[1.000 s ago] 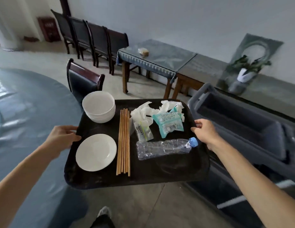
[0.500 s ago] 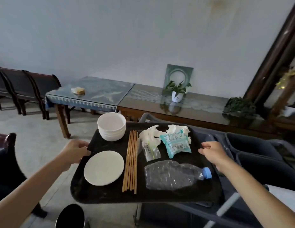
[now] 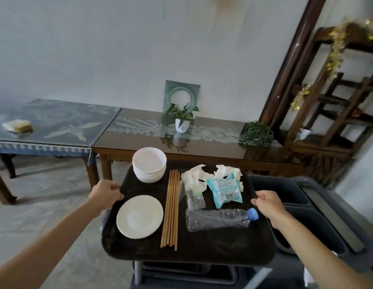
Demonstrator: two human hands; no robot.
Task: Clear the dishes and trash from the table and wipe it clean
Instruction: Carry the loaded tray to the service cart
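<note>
I hold a black tray [image 3: 212, 247] level above a grey cart. My left hand [image 3: 105, 193] grips its left rim and my right hand [image 3: 267, 203] grips its right rim. On the tray stand stacked white bowls [image 3: 149, 163] at the far left and a white plate [image 3: 139, 216] nearer me. Several wooden chopsticks [image 3: 171, 207] lie down the middle. To their right are crumpled white napkins [image 3: 194, 174], a clear wrapper [image 3: 194, 197], a teal packet [image 3: 225, 189] and a crushed clear bottle [image 3: 219, 220] with a blue cap.
The grey cart [image 3: 327, 215] with dark bins sits under and right of the tray. Behind it runs a long wooden side table [image 3: 212, 142] with a potted plant [image 3: 181, 119]; a blue-covered table [image 3: 56, 126] joins it at left. A dark wooden shelf [image 3: 337, 101] stands at right.
The view has swung right, away from the round table and chairs, toward the wall and cart. The tray, still held in both hands, now hangs over the cart. The bottle has shifted slightly.
</note>
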